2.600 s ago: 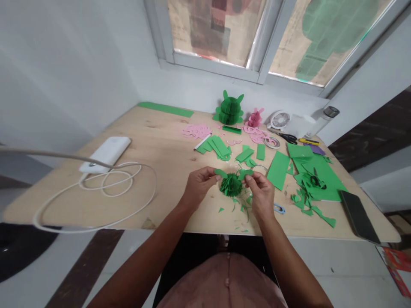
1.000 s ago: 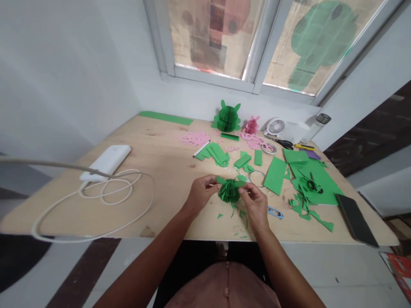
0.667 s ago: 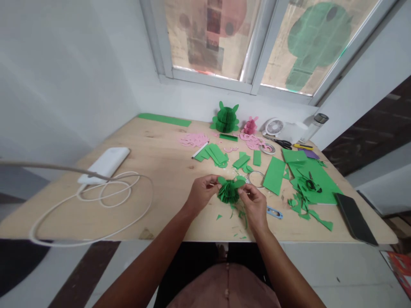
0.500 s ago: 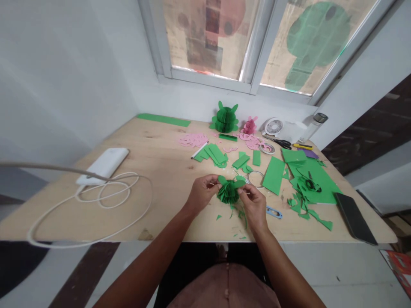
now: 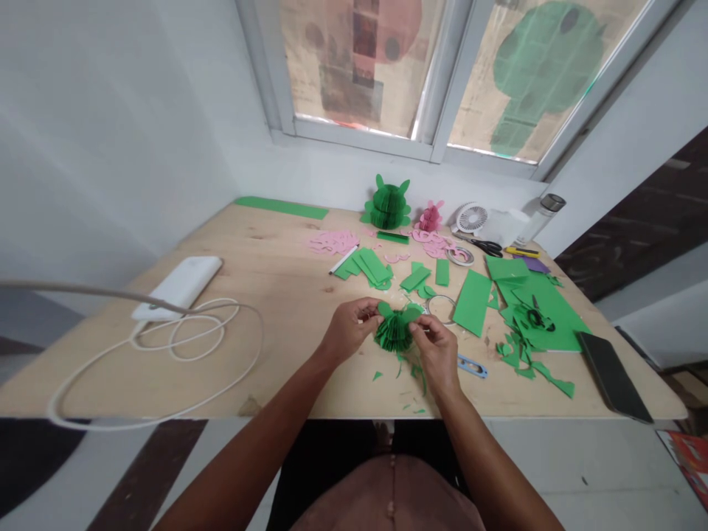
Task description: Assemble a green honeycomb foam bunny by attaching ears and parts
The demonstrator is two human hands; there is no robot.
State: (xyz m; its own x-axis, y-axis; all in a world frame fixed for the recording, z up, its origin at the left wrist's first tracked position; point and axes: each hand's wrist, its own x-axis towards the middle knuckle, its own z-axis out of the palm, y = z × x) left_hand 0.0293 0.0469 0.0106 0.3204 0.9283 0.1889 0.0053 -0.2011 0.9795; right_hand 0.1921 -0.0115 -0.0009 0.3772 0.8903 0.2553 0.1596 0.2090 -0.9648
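Observation:
Between my two hands is a green folded-paper figure [image 5: 394,332], its pleats fanned out and two rounded paper pieces at its top. My left hand [image 5: 354,328] pinches its left side near the left rounded piece. On the other side, the thumb and fingers of my right hand [image 5: 436,343] close on its right edge. Small green scraps [image 5: 412,372] lie on the table just below the figure. A blue-handled cutter [image 5: 472,366] rests beside my right wrist. Behind the hands is a ring of tape [image 5: 441,308].
Green paper strips [image 5: 373,267], pink scraps [image 5: 333,242] and small scissors [image 5: 536,317] lie farther back and right. Two finished-looking paper figures, green [image 5: 389,205] and pink [image 5: 430,216], stand by the wall. A phone [image 5: 613,376] is at right; a white power bank [image 5: 177,287] with cable at left.
Both hands keep their hold on the green paper figure in nearly the same place. The rounded piece at its upper right is slightly shifted; the rest looks alike.

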